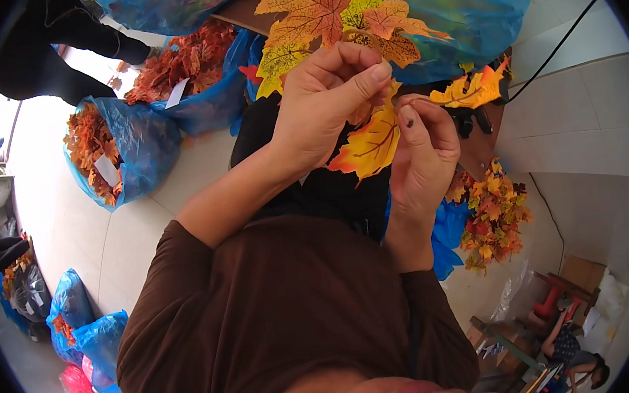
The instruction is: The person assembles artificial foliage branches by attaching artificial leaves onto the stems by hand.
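Note:
My left hand (325,99) is closed in a pinch on a spray of artificial maple leaves (307,8), orange, yellow-green and speckled, which fans out above its fingers. Close beside it, my right hand (425,143) has thumb and fingers pressed together. A yellow-orange artificial maple leaf (472,88) sticks out to the right from those fingers, its stem end hidden in them. Another yellow leaf with red edges (370,146) hangs down between the two hands. How it joins the spray is hidden by the fingers.
A large blue plastic bag (463,15) lies on the brown table ahead. Blue bags of rust-red leaves (92,144) stand on the tiled floor at left. A bunch of yellow-orange leaves (497,212) is at lower right. A black cable (558,48) runs along the right. Another person (570,346) is at far lower right.

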Action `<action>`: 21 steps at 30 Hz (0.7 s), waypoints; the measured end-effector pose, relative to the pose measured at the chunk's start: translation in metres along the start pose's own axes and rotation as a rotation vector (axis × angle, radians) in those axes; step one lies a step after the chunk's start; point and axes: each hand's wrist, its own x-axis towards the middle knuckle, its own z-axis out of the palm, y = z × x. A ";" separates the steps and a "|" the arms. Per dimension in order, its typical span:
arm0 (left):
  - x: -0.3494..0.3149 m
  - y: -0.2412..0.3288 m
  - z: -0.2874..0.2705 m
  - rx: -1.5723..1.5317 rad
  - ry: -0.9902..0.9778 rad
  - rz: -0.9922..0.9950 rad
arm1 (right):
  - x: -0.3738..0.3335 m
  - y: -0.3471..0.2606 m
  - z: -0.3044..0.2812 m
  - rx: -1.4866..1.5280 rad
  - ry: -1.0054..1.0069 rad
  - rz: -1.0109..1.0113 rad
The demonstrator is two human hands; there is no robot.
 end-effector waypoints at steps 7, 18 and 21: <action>-0.006 0.004 0.003 0.044 0.113 0.061 | 0.001 0.012 0.010 0.041 0.049 0.159; 0.015 0.030 -0.040 -0.004 0.139 0.157 | 0.036 0.047 0.031 -0.007 -0.124 0.134; 0.029 0.042 -0.051 -0.021 0.169 0.138 | 0.052 0.055 0.039 -0.066 -0.097 0.179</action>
